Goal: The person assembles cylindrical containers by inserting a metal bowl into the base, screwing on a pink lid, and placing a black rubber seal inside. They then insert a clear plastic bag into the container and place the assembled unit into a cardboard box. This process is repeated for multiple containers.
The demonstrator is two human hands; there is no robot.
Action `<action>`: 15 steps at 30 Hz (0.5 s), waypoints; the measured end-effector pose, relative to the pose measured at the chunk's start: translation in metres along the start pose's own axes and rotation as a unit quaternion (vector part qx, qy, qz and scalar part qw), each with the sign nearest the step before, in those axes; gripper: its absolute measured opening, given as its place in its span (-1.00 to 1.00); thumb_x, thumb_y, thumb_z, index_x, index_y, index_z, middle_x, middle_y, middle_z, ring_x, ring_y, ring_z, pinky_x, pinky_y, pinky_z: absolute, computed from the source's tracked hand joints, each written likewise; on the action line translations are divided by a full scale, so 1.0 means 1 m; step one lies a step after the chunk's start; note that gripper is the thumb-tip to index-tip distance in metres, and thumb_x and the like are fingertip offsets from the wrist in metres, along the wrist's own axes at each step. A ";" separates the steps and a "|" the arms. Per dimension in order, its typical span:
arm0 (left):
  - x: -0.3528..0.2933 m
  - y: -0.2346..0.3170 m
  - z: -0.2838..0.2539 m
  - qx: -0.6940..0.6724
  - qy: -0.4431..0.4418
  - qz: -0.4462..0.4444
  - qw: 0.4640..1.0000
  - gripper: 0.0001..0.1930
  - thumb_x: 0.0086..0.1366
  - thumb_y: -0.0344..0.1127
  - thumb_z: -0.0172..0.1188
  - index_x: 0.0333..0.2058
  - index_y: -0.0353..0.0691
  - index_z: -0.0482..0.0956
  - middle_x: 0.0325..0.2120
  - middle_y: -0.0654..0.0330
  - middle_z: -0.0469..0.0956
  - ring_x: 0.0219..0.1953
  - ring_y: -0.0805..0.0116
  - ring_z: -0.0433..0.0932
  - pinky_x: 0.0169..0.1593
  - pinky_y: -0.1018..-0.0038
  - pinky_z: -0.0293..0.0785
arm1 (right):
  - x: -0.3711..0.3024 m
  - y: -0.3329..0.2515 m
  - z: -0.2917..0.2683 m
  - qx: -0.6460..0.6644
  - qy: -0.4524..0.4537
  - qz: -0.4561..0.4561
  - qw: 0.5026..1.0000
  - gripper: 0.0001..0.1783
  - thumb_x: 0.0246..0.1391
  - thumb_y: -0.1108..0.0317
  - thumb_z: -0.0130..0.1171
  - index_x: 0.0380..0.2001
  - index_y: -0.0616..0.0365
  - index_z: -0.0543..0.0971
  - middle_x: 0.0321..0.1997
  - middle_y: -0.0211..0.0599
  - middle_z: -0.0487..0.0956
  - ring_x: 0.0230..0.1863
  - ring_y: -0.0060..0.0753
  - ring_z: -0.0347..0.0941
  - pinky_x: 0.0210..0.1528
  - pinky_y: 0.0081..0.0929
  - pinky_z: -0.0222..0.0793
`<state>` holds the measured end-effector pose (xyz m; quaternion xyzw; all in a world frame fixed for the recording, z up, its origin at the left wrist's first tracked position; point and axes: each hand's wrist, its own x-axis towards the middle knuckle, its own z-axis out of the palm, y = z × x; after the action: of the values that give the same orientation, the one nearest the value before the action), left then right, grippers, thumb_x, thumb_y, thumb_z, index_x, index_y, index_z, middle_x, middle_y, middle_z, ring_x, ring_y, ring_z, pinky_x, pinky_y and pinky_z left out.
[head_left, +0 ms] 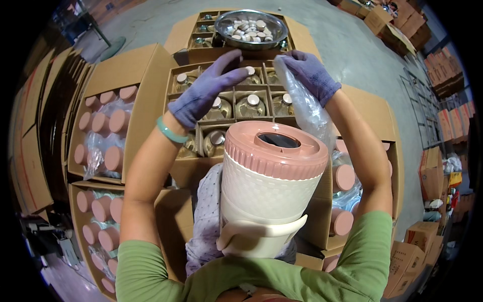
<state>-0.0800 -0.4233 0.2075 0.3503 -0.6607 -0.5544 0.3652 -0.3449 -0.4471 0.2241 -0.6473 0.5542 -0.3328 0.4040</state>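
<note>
Left hand: my left hand, in a purple glove, is raised above the middle carton. Thumb and fingers are set wide apart, with nothing between them. A pale green bangle encircles the wrist.

Right hand: my right hand, gloved likewise, is narrowed on the upper end of a clear plastic bag. The bag hangs from the fingers toward the near side; its lower end passes behind the pink lid.

Container: the white container is between my forearms, near my chest, with the pink lid on top and a cream handle across its near side. A dark oval is set in the lid. The support under the base is hidden from view.

Surroundings: the middle carton is divided into cells holding clear jars with light caps. On the far side, a metal bowl of small caps rests on another carton. Pink-lidded containers fill cartons to the left; similar ones lie to the right.
</note>
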 end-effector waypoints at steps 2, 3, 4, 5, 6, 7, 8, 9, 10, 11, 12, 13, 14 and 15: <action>0.008 0.001 0.018 -0.031 0.010 0.071 0.997 -0.11 0.14 -0.18 0.39 0.34 -0.37 0.11 0.23 -0.09 0.28 0.28 0.19 0.28 0.26 0.36 0.32 | -0.004 -0.022 0.011 0.075 -0.084 -0.017 0.993 -0.58 0.19 0.16 0.18 -0.05 0.28 0.60 -0.21 -0.25 0.65 -0.18 -0.55 0.54 -0.10 -0.58 0.47; 0.005 0.005 0.033 -0.099 -0.004 0.031 0.995 -0.12 0.12 -0.26 0.42 0.32 -0.38 0.12 0.17 -0.02 0.37 0.16 0.29 0.40 0.16 0.44 0.42 | -0.010 -0.035 0.014 0.108 -0.128 -0.030 0.985 -0.60 0.20 0.17 0.19 -0.05 0.28 0.59 -0.21 -0.27 0.65 -0.19 -0.58 0.53 -0.10 -0.60 0.47; 0.004 0.015 0.035 -0.029 -0.079 0.006 0.996 -0.26 0.16 -0.22 0.39 0.25 -0.37 0.28 0.05 0.05 0.50 0.00 0.37 0.49 0.07 0.48 0.45 | -0.014 -0.042 0.015 0.141 -0.171 -0.042 0.974 -0.61 0.20 0.19 0.20 -0.04 0.28 0.58 -0.21 -0.30 0.64 -0.19 -0.61 0.53 -0.10 -0.61 0.47; 0.004 0.014 0.037 -0.021 -0.113 -0.030 0.993 -0.36 0.19 -0.20 0.36 0.19 -0.35 0.37 -0.03 0.10 0.54 -0.05 0.41 0.50 0.04 0.50 0.46 | -0.010 -0.043 0.012 0.096 -0.149 -0.076 0.981 -0.62 0.20 0.23 0.22 -0.02 0.28 0.56 -0.22 -0.34 0.63 -0.19 -0.65 0.51 -0.10 -0.62 0.46; 0.006 0.012 0.038 -0.013 -0.147 -0.066 0.987 -0.44 0.22 -0.18 0.33 0.13 -0.33 0.46 -0.11 0.16 0.59 -0.11 0.45 0.51 0.02 0.52 0.46 | -0.017 -0.055 0.004 0.076 -0.123 -0.067 0.987 -0.62 0.18 0.22 0.24 -0.06 0.27 0.59 -0.23 -0.35 0.63 -0.18 -0.63 0.50 -0.07 -0.61 0.46; 0.008 0.003 0.033 -0.018 -0.131 -0.072 0.989 -0.52 0.25 -0.15 0.29 0.06 -0.31 0.52 -0.13 0.18 0.59 -0.11 0.45 0.51 0.00 0.53 0.47 | -0.014 -0.051 -0.010 0.025 -0.113 -0.082 0.990 -0.63 0.16 0.21 0.26 -0.07 0.26 0.60 -0.23 -0.36 0.63 -0.18 -0.62 0.50 -0.05 -0.60 0.45; 0.009 -0.003 0.025 -0.021 -0.116 -0.080 0.990 -0.58 0.28 -0.13 0.26 -0.01 -0.29 0.58 -0.15 0.20 0.60 -0.12 0.46 0.51 -0.01 0.53 0.47 | -0.009 -0.046 -0.027 -0.023 -0.102 -0.096 0.990 -0.63 0.14 0.20 0.28 -0.09 0.25 0.61 -0.24 -0.38 0.63 -0.18 -0.61 0.50 -0.03 -0.58 0.45; 0.005 0.014 0.017 0.032 -0.080 -0.115 0.990 -0.53 0.31 -0.16 0.20 0.09 -0.36 0.47 -0.08 0.16 0.58 -0.12 0.42 0.55 0.01 0.46 0.50 | -0.007 -0.050 -0.038 -0.108 -0.082 -0.061 0.989 -0.66 0.17 0.25 0.26 -0.05 0.21 0.59 -0.20 -0.41 0.62 -0.19 -0.61 0.48 -0.05 -0.58 0.43; 0.013 -0.012 0.001 -0.024 -0.015 -0.123 0.992 -0.51 0.31 -0.16 0.19 0.12 -0.33 0.45 -0.05 0.13 0.58 -0.10 0.34 0.59 0.03 0.41 0.51 | -0.005 -0.047 -0.052 -0.102 -0.065 -0.060 0.991 -0.58 0.21 0.20 0.21 0.08 0.14 0.53 -0.08 -0.34 0.59 -0.06 -0.58 0.47 0.04 -0.56 0.39; 0.015 -0.013 -0.007 -0.188 -0.006 -0.117 0.975 -0.53 0.30 -0.21 0.19 0.13 -0.31 0.44 -0.05 0.11 0.58 -0.09 0.31 0.60 0.03 0.40 0.52 | -0.017 -0.048 -0.062 -0.026 -0.043 -0.042 0.998 -0.52 0.24 0.17 0.17 0.17 0.10 0.45 -0.02 -0.31 0.56 0.03 -0.56 0.43 0.09 -0.54 0.35; 0.015 -0.013 -0.017 -0.346 0.007 -0.108 0.932 -0.53 0.29 -0.27 0.20 0.14 -0.29 0.43 -0.05 0.08 0.58 -0.07 0.28 0.61 0.02 0.39 0.52 | -0.028 -0.048 -0.070 0.050 -0.024 -0.028 0.998 -0.47 0.27 0.15 0.12 0.26 0.06 0.38 0.04 -0.28 0.53 0.12 -0.55 0.39 0.15 -0.53 0.31; 0.018 -0.026 -0.034 0.020 0.059 0.130 0.990 -0.58 0.30 -0.29 0.18 0.10 -0.28 0.45 -0.10 0.08 0.60 -0.09 0.21 0.62 0.01 0.36 0.54 | -0.036 -0.032 -0.079 0.163 -0.111 -0.020 0.980 -0.37 0.31 0.08 0.04 0.36 0.07 0.23 0.14 -0.25 0.46 0.23 -0.55 0.30 0.21 -0.54 0.24; 0.020 -0.039 -0.048 0.385 0.105 0.341 0.851 -0.62 0.31 -0.31 0.17 0.07 -0.27 0.46 -0.15 0.07 0.62 -0.11 0.15 0.63 -0.01 0.33 0.56 | -0.031 -0.015 -0.079 0.040 -0.197 -0.143 0.969 -0.30 0.24 0.09 0.14 0.35 0.14 0.23 0.11 -0.31 0.48 0.14 -0.60 0.34 0.16 -0.59 0.26; 0.023 -0.042 -0.049 0.383 0.128 0.319 0.858 -0.70 0.29 -0.44 0.13 0.00 -0.28 0.48 -0.23 0.06 0.63 -0.20 0.15 0.64 -0.09 0.31 0.59 | -0.038 -0.004 -0.070 0.040 -0.200 -0.069 0.977 -0.28 0.18 0.09 0.23 0.30 0.18 0.28 0.13 -0.31 0.47 0.11 -0.53 0.38 0.16 -0.53 0.30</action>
<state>-0.0458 -0.4722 0.1743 0.3008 -0.8438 -0.0615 0.4403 -0.4112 -0.4198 0.2599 -0.7203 0.4027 -0.2460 0.5085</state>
